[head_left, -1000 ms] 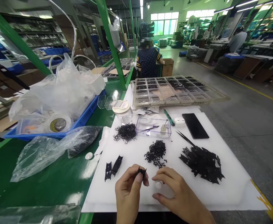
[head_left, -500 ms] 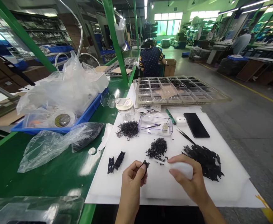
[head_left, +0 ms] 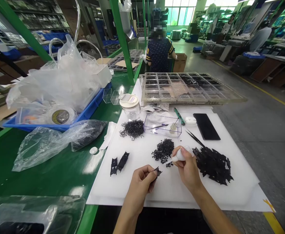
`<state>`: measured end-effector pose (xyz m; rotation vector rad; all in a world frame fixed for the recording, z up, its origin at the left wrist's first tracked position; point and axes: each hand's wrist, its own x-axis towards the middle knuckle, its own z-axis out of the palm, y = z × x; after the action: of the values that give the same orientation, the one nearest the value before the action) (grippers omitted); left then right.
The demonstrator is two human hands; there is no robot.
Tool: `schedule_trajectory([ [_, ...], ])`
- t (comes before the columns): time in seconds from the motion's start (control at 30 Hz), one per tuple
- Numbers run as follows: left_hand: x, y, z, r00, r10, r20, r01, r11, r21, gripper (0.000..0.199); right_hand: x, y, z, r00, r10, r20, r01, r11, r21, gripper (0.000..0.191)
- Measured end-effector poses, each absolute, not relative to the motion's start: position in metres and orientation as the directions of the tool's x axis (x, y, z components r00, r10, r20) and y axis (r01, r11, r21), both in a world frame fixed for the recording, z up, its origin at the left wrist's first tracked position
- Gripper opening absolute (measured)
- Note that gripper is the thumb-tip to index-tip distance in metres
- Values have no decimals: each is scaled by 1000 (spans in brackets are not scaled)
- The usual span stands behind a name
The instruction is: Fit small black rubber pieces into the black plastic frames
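Note:
My left hand (head_left: 143, 182) pinches a small black plastic part (head_left: 158, 171) above the white foam sheet (head_left: 103, 191). In my right hand (head_left: 187, 167) is a white squeeze bottle (head_left: 181, 154), its thin nozzle pointing down and left toward the edge of a pile of tiny black pieces (head_left: 163, 149). Right of that hand lies a heap of flat black parts (head_left: 215, 165). Two black parts (head_left: 118, 163) rest on the foam at the left. Thin black clips (head_left: 133, 128) form another pile near a lidded clear cup (head_left: 130, 105).
Behind the piles are a clear box (head_left: 162, 126), green cutter (head_left: 179, 116), tweezers (head_left: 194, 138), white case (head_left: 190, 120) and black phone (head_left: 207, 126). A divided tray (head_left: 191, 89) stands farther back. Left are a blue bin (head_left: 86, 112) and plastic bag (head_left: 42, 146). A person (head_left: 159, 53) sits ahead.
My right hand has turned the bottle so its nozzle slants downward, and has moved slightly left and up. My left hand has shifted a little right with the black part. The view has shifted slightly.

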<state>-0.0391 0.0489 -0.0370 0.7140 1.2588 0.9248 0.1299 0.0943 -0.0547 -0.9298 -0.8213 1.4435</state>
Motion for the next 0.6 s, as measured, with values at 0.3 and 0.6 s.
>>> schedule_trajectory([
  [0.3,-38,52,-39,72,870,-487,-158,493,856,34,130,91,-58,15,994,-105,-445,-87,-891,39],
  [0.6,-37,53,-38,75,867,-493,-139,499,855,33,130,89,-60,30,992,-124,-459,-97,-883,37],
])
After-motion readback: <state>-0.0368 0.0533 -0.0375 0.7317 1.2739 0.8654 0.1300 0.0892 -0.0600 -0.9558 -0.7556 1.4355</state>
